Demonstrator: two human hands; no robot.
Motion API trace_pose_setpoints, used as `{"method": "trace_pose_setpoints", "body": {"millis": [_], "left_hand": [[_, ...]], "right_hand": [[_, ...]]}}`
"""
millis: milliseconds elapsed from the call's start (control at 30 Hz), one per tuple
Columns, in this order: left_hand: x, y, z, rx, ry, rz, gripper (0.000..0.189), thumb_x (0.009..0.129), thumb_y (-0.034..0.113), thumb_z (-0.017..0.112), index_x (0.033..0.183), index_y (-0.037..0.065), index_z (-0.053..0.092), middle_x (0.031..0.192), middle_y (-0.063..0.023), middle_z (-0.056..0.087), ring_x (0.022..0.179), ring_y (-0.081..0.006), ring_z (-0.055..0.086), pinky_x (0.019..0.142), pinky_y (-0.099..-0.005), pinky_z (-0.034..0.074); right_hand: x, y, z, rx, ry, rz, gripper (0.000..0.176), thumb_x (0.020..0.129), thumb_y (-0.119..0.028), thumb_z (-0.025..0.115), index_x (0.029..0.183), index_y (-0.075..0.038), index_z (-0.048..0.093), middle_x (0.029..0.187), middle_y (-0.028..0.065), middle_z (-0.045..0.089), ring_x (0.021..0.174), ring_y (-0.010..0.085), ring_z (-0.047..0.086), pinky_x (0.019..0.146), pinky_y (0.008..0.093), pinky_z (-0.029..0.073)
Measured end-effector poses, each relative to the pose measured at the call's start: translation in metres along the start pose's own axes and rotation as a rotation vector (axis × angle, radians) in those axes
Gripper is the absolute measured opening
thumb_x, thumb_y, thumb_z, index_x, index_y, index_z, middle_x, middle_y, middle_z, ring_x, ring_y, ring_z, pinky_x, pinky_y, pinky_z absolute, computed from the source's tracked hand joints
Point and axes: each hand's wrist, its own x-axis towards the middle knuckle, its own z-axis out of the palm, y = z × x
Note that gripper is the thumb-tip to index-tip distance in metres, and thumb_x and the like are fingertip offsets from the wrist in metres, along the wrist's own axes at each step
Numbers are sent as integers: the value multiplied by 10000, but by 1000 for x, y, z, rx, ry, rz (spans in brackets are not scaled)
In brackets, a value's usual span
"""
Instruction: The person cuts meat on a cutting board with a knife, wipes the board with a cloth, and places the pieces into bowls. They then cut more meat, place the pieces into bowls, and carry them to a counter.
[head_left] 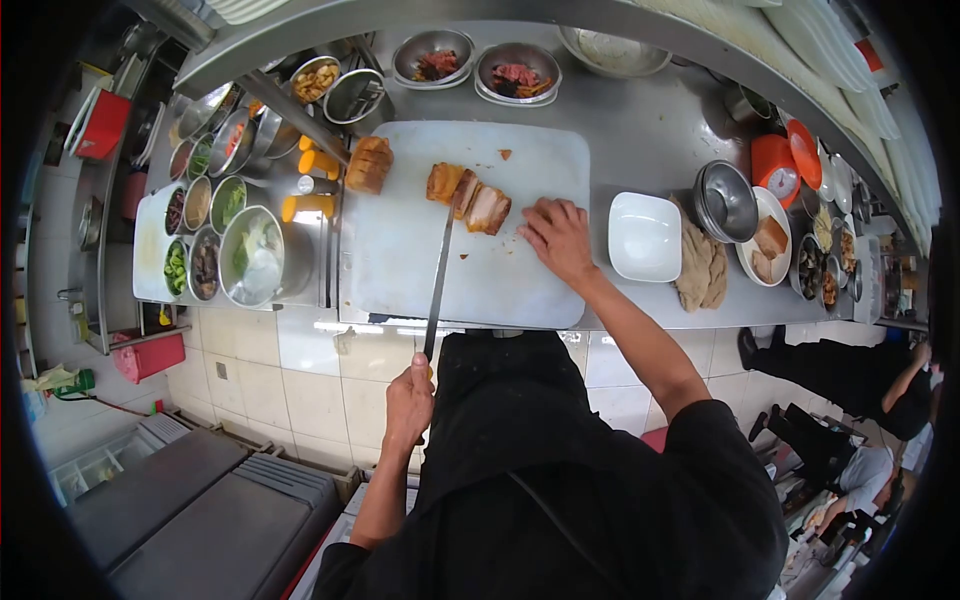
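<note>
White plastic makes up the board (pixel 400 270) on the steel surface (pixel 650 130), and on it, a little above its middle, lies the meat (pixel 480 208), part of it cut into slices. Its row runs slantwise, from upper left down to lower right, the lower end toward the right hand (pixel 557 236). That hand is the nearer one: palm down just beside the meat, fingers spread, gripping nothing, with a gap between fingertips and meat.

The left hand (pixel 408 402) is well apart from it, closed around the handle of the knife (pixel 440 275) in front of the board's near edge. From there the long blade points away from the person, leaning slightly right, and its far end meets the row crosswise near the slices. Whether the edge has sunk in cannot be told. Another block (pixel 369 165) sits to the left, clear of the blade.
</note>
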Motion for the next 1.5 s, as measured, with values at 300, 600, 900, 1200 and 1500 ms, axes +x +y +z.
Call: {"method": "trace_pose_setpoints", "body": {"millis": [300,600,900,1200,1500], "left_hand": [[-2,-23,-37,-131,48,42,705,962,643,351,659,20,482,491,-5,389,384,-91,379,351,-277,293],[-2,-31,-46,-123,15,-44,713,986,586,362,670,-22,558,519,-41,466,467,-117,450,471,-309,379],[-34,-36,-28,-220,154,-99,725,984,595,360,659,-25,547,504,-40,448,446,-115,439,447,-290,361],[-62,-20,11,-314,225,-120,713,980,604,359,642,-5,511,506,-18,419,438,-104,407,417,-287,318],[-26,12,18,24,53,-17,714,983,576,367,790,-70,602,655,-179,582,647,-265,569,653,-392,461]], "right_hand": [[26,-15,-11,-233,105,61,403,813,-332,701,1150,-122,634,1167,74,560,1087,275,497,915,446,378],[82,-62,22,309,-22,322,719,729,-223,717,1350,-15,421,1270,210,534,1185,391,474,1024,464,399],[119,-69,65,404,-376,251,845,649,-215,747,1383,-15,381,1233,224,550,1172,403,479,1024,436,416],[114,-22,14,502,-656,-45,637,628,-34,699,1237,-64,519,1217,150,573,1175,353,482,1003,412,418],[37,-68,-13,325,-498,316,553,649,-194,752,1143,-29,567,1130,150,545,1105,346,499,957,425,438]]}}
